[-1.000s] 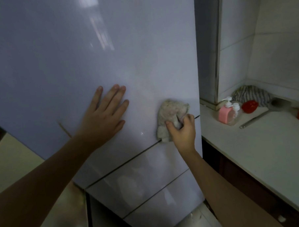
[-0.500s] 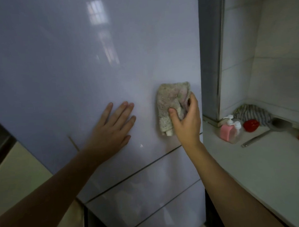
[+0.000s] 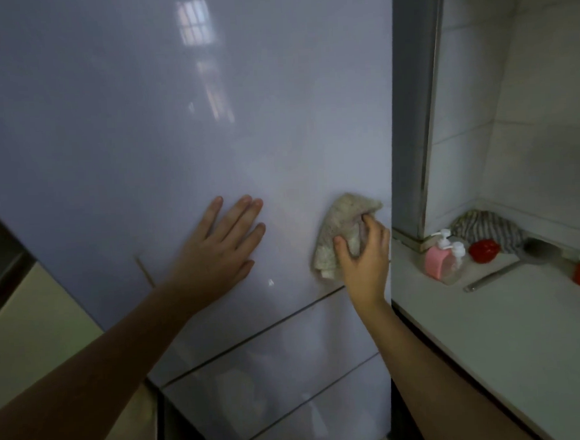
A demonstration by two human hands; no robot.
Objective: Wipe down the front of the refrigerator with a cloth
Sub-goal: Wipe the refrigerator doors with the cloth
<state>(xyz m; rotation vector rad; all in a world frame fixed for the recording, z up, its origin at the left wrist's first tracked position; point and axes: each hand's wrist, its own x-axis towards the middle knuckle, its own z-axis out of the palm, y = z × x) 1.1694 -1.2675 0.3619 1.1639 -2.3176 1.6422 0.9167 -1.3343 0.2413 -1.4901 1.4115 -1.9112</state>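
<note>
Your right hand [image 3: 362,260] grips a bunched beige cloth [image 3: 340,232], pressed against the upper refrigerator door [image 3: 178,125] near its right edge, just above the drawer seam. Your left hand [image 3: 217,253] lies flat, fingers apart, bracing the door. Press evenly and overlap each stroke, likely working toward the seam.
</note>
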